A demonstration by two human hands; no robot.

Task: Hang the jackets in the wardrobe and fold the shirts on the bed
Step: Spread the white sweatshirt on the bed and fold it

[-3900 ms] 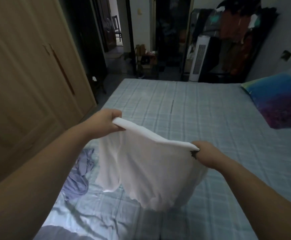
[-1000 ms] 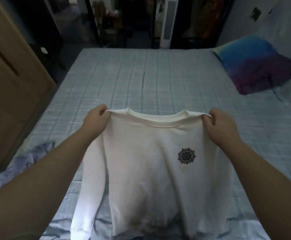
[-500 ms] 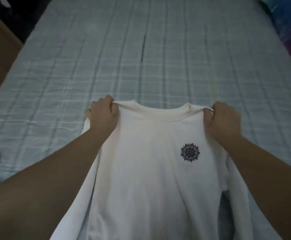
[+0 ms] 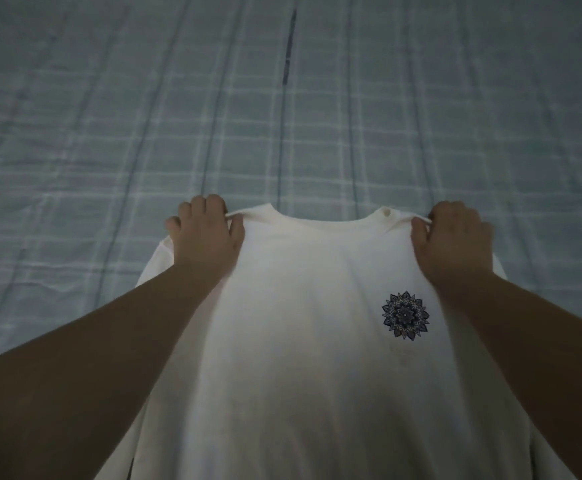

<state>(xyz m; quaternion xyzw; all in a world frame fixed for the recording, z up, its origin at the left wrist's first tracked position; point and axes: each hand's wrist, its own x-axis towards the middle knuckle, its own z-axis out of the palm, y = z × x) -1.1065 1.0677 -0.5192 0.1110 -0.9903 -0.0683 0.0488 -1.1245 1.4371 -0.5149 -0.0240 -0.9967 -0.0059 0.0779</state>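
A white long-sleeved shirt (image 4: 303,341) with a small dark flower print on the chest lies spread front-up over the bed (image 4: 282,116), collar pointing away from me. My left hand (image 4: 206,240) pinches the shirt's left shoulder beside the collar. My right hand (image 4: 456,240) pinches the other shoulder. Both arms reach over the shirt and cover its sleeves. The shirt's lower hem is out of frame.
The bed sheet is pale blue with a checked pattern and a dark seam line (image 4: 288,53) running away from me past the collar. Nothing else shows; wardrobe, pillow and the other garment are out of view.
The shirt, first held bunched in the air, was turned and lowered onto the bed. My view tilted down and closer; the pillow, wardrobe and grey garment left the frame.
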